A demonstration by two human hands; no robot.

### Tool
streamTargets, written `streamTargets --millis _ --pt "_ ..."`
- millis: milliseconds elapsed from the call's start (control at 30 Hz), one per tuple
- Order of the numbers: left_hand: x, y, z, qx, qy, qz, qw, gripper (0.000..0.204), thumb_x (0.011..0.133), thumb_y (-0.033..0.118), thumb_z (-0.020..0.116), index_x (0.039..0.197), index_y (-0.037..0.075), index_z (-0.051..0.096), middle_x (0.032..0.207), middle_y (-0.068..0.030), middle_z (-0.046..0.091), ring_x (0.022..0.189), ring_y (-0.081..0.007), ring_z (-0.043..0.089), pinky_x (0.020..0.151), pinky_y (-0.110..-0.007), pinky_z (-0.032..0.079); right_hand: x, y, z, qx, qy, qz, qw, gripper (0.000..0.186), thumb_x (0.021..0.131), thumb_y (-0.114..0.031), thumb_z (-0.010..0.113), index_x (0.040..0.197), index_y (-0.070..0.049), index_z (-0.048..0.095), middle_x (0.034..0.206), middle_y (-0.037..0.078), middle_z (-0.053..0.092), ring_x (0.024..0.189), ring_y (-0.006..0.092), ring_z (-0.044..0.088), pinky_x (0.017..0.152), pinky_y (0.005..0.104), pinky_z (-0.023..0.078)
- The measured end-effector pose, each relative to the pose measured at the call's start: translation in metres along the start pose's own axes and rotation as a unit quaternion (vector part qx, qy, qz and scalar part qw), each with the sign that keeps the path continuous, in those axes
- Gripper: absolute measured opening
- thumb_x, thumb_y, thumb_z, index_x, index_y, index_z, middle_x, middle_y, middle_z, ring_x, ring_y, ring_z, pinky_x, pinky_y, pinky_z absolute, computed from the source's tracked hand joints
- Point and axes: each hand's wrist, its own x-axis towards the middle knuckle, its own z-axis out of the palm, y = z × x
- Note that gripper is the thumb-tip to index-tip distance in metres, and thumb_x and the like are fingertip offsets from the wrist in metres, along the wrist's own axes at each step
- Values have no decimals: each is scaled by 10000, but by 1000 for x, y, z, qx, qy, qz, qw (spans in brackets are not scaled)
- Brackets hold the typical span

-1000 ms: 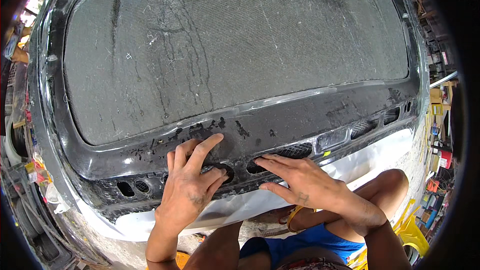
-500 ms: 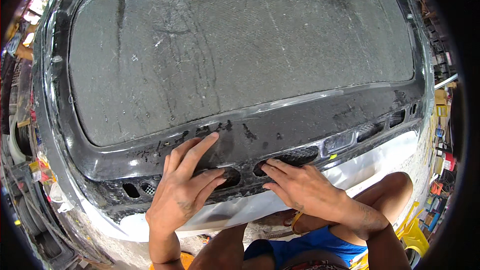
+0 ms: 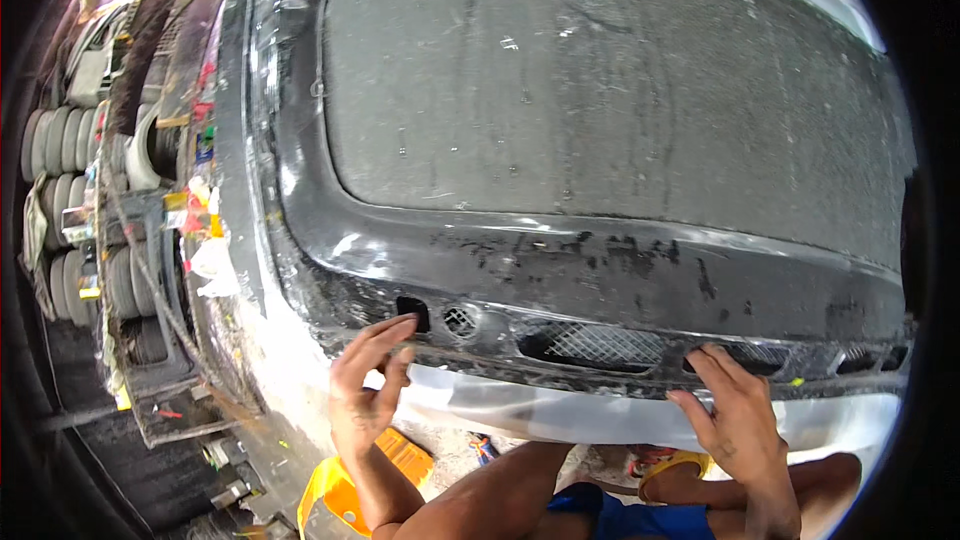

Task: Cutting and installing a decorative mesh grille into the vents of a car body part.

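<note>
A large dark car body panel (image 3: 480, 280) lies in front of me, its black frame set around a grey textured middle. Slots and holes run along its near edge, some backed by wire mesh (image 3: 600, 345). My left hand (image 3: 365, 395) is at the near left corner, fingertips by a small square hole (image 3: 413, 314), thumb apart and nothing held. Fingertips of my right hand (image 3: 735, 425) hook into the left end of a long slot, with its thumb at the lower edge of the panel. What those fingertips touch inside is hidden.
A silvery white surface (image 3: 500, 410) shows under the panel's near edge. To the left stand stacked tyres (image 3: 68, 140) and a cluttered rack (image 3: 160, 240). A yellow-orange plastic item (image 3: 345, 495) is by my left forearm. My bent legs are below the panel.
The view has swung left. My left hand has moved left, from a larger slot to the small square hole, with its fingers off the frame's top face. The right hand stays at its slot.
</note>
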Motion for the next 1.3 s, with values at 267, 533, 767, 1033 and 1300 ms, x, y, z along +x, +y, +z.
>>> streamTargets --millis 267,533,767,1033,1300 --pt "20 13 -10 113 -129 20 985 342 851 -23 737 1192 -22 710 1239 -180 727 584 -144 677 531 -272 526 3 -4 3 -63 -38 49 996 423 882 -246 789 1170 32 653 1244 235 649 1041 425 665 882 481 509" --pt "34 20 -5 178 -199 1 964 363 837 188 841 1077 -42 696 1037 -151 737 573 -278 690 522 -359 538 5 -5 3 -83 -62 37 994 439 905 -282 767 1192 12 615 1219 239 647 996 441 671 833 505 519" --pt "37 21 -2 216 -210 30 953 403 811 244 886 1008 -55 701 1019 -184 741 670 -359 703 586 -392 560 0 -1 12 -87 -40 39 995 440 935 -321 742 1187 17 616 1220 238 647 1014 439 670 833 504 527" --pt "0 40 7 70 78 297 949 173 825 105 803 944 -17 773 847 -146 759 764 -263 754 660 -358 627 3 -8 13 -89 -45 18 995 471 946 -330 735 1209 42 616 1266 253 628 1036 454 663 838 512 531" --pt "33 95 74 94 -296 266 913 680 847 416 806 1236 -121 656 1271 -236 666 1106 -383 657 954 -421 548 14 -13 5 -73 -33 -26 996 352 984 -238 682 1168 49 596 1134 243 644 804 426 699 665 473 581"
